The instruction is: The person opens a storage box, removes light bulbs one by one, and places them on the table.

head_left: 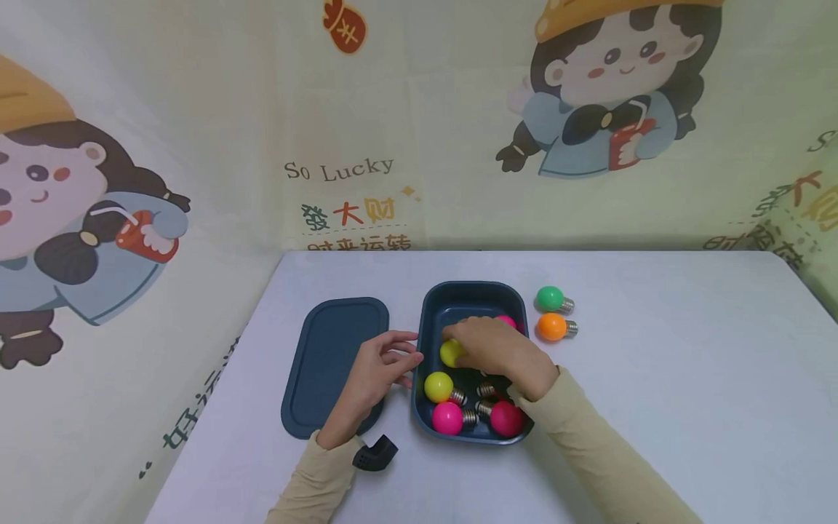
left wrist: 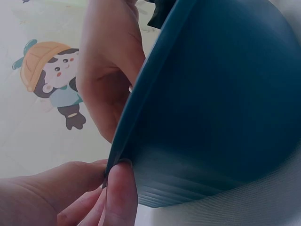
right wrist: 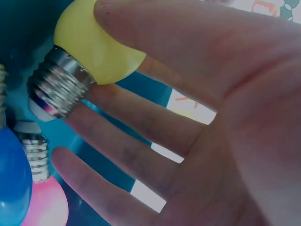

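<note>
A dark blue box (head_left: pixel 420 306) holds several coloured light bulbs. Inside it, my right hand (head_left: pixel 500 349) pinches a yellow light bulb (right wrist: pixel 96 44) between thumb and fingers, its metal screw base sticking out. My left hand (head_left: pixel 380 367) is at the box's left side, with fingertips pinching the rim in the left wrist view. Near the front of the box lie another yellow bulb (head_left: pixel 439 386), a pink bulb (head_left: pixel 447 418) and a red-pink bulb (head_left: pixel 507 418). A blue bulb (right wrist: pixel 14 176) shows in the right wrist view.
A dark blue lid (head_left: pixel 327 364) lies flat on the white table (head_left: pixel 655 400), left of the box and partly behind my left hand. Right of the box lie a green bulb (head_left: pixel 550 299) and an orange bulb (head_left: pixel 552 327). A patterned cloth (head_left: pixel 458 204) hangs behind the table.
</note>
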{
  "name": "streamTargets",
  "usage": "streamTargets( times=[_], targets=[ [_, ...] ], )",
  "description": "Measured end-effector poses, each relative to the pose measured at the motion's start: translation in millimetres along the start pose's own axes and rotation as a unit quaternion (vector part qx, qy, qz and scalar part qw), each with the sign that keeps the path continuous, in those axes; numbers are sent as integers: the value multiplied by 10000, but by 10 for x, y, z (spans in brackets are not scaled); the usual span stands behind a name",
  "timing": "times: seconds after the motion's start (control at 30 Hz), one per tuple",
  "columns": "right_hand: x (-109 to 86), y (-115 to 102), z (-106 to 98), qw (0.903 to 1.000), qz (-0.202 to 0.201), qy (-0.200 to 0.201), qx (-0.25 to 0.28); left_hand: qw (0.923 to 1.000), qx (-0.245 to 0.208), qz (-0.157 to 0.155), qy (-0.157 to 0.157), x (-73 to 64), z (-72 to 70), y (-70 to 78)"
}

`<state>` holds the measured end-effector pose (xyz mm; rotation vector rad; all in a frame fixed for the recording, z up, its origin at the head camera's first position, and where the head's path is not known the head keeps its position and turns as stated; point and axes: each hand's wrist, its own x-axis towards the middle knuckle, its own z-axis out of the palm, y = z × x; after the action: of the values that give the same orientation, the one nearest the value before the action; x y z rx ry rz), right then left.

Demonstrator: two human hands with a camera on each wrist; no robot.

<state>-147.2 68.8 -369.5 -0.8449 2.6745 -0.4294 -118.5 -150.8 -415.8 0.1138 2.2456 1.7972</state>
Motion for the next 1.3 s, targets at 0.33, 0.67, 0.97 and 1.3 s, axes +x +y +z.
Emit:
streamTargets(
  times=[0.33, 0.67, 0.97, 1.3],
  targets=[
    [-103, 20, -78, 9994, -88, 276, -194, 10000, -3, 56, 2, 14, -15, -4],
    [-199, 75, -140, 9980, -141, 603, -120, 10000, 17, 15, 24, 26, -36, 2],
    [-286, 120, -225, 9949, -259, 953, -222, 10000, 61, -36, 31, 29, -46, 14],
    [-398, 226, -269, 9925, -285, 1163, -255, 10000, 52, -65, 55, 53, -64, 36]
  ],
)
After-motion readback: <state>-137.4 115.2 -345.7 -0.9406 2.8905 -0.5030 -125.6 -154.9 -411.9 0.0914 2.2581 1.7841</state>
